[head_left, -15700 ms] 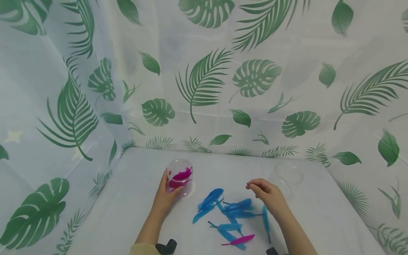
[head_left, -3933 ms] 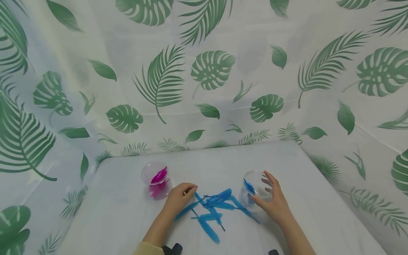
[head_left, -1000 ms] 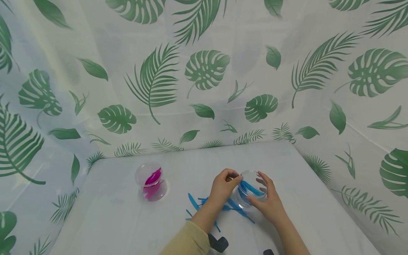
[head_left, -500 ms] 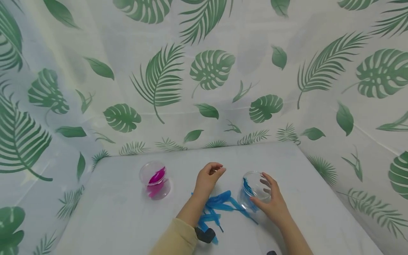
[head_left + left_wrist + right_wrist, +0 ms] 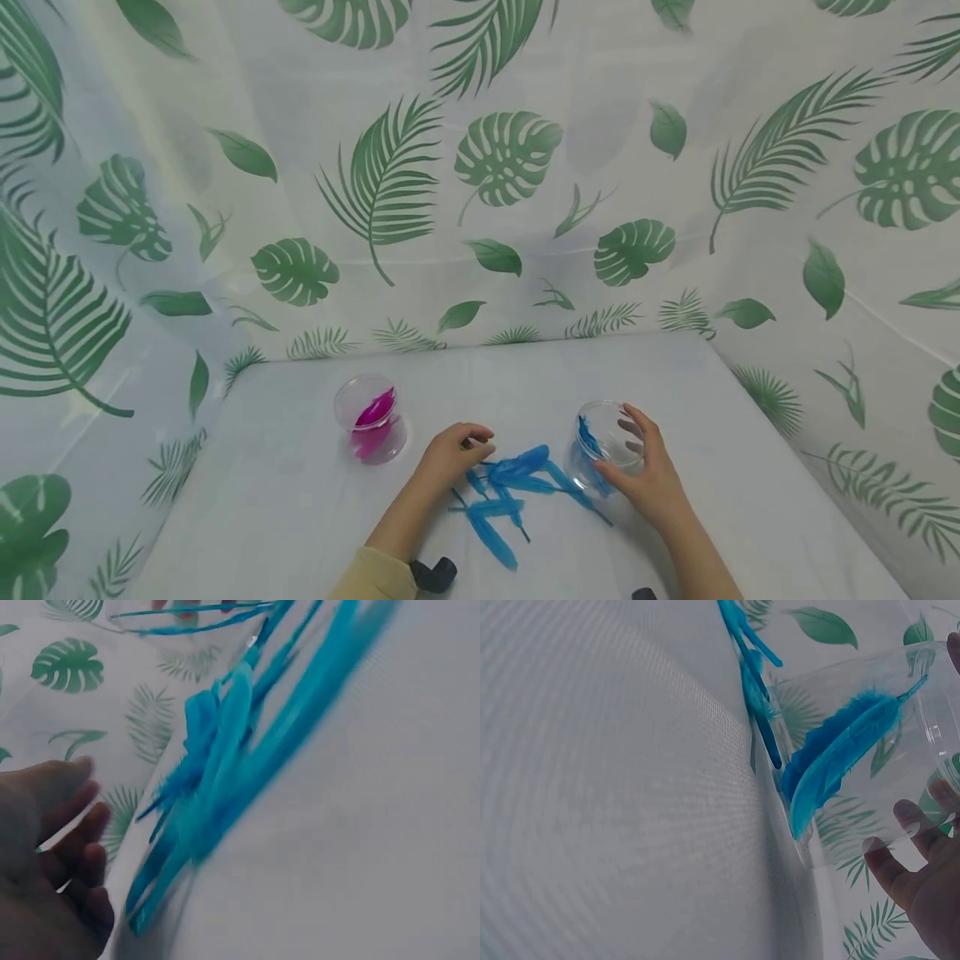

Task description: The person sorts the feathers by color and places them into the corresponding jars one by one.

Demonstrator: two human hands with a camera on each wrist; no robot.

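My right hand (image 5: 648, 479) grips a clear plastic cup (image 5: 609, 446) on its right side, thumb in front and fingers behind. Inside that cup, blue feathers (image 5: 847, 750) lean against the wall. To the left, a loose pile of blue feathers (image 5: 521, 471) lies on the white table. My left hand (image 5: 448, 457) hovers at the pile's upper left edge, fingers loosely bent. In the left wrist view that hand has nothing between thumb and fingers, and the feathers (image 5: 217, 750) lie just beyond it.
A second clear cup (image 5: 365, 400) with bright pink feathers (image 5: 375, 408) inside stands further left on the white table (image 5: 247, 500). Leaf-printed curtains (image 5: 420, 292) rise behind the table and along its sides.
One second ago my left hand was at the right cup's rim with a blue feather. It has withdrawn leftward and come down beside the pile. My right hand keeps holding the cup.
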